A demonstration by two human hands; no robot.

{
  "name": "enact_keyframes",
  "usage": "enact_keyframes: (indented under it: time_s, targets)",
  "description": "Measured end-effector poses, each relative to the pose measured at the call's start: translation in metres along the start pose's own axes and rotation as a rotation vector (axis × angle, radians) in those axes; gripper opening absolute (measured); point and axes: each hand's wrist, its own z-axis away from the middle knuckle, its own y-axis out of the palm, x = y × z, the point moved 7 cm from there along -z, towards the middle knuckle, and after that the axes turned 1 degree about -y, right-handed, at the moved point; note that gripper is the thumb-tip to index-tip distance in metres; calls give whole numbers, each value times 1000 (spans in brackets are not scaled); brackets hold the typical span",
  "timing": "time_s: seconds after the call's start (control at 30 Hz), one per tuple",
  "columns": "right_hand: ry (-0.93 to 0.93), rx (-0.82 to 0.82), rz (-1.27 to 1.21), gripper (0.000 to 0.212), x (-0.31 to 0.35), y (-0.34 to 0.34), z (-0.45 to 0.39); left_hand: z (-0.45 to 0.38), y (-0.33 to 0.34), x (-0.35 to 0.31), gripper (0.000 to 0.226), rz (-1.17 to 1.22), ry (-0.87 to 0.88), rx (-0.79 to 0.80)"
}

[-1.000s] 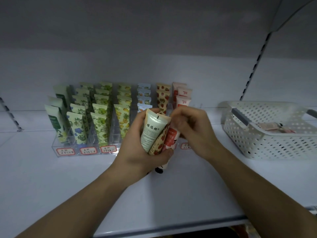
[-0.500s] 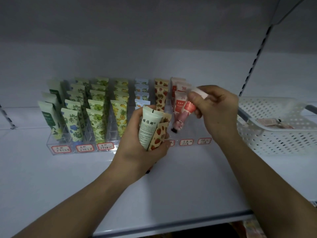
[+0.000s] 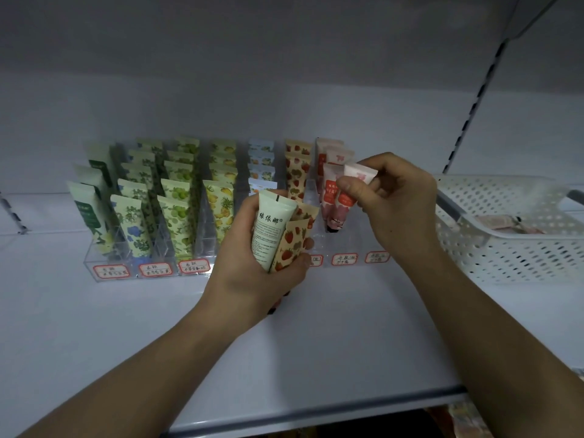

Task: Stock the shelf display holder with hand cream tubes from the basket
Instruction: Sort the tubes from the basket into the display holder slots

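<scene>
My right hand [image 3: 399, 202] pinches a small pink-and-red hand cream tube [image 3: 346, 197] by its crimped top, cap down, over the pink column near the right end of the clear acrylic display holder [image 3: 106, 263] on the white shelf [image 3: 316, 358]. Its black cap hangs just above or just inside the slot; I cannot tell which. The thumb and curled fingers [image 3: 349, 186] hold only that top edge, and that is the first risk as I judge it: so slim a grip lets the tube swing, and its cap could catch the divider or knock the pink tubes standing just behind it.

My left hand [image 3: 262, 260] grips a bundle upright just in front of the holder: a pale green tube with black lettering [image 3: 270, 230] and two cream tubes printed with strawberries [image 3: 292, 241]. These are clamped between thumb and fingers with their caps poking out below the palm. The second risk I see is one slipping free while I watch the other hand.

The white perforated plastic basket [image 3: 505, 248] sits just right of the holder with a few pink tubes left inside, near my right forearm, so a careless draw back could nudge it.
</scene>
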Motion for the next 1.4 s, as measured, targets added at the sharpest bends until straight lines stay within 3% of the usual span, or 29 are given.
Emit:
enact_keyframes:
  time_s: [0.2, 0.63, 0.8, 1.03, 1.17, 1.23, 1.33, 1.4]
  targets:
    - [38, 91, 104, 22, 5, 22, 1, 0, 0, 0, 64, -5, 11, -6]
    - [184, 84, 202, 29, -15, 15, -2, 1, -1, -2, 72, 17, 4, -11]
    - [227, 128, 185, 29, -17, 19, 1, 0, -3, -1, 81, 125, -19, -7]
    - [300, 20, 135, 39, -13, 12, 15, 0, -3, 3, 72, 254, -62, 24]
    - [-30, -153, 151, 41, 26, 1, 23, -2, -7, 5, 71, 245, -68, -19]
    - [-89, -12, -5, 32, 35, 14, 28, -3, -6, 3, 65, 219, -40, -5]
    - [41, 382, -225, 30, 31, 49, 39, -4, -2, 1, 51, 207, -14, 23]
    - [60, 432, -262, 23, 28, 55, 40, -3, -1, 1, 47, 189, -28, 30]
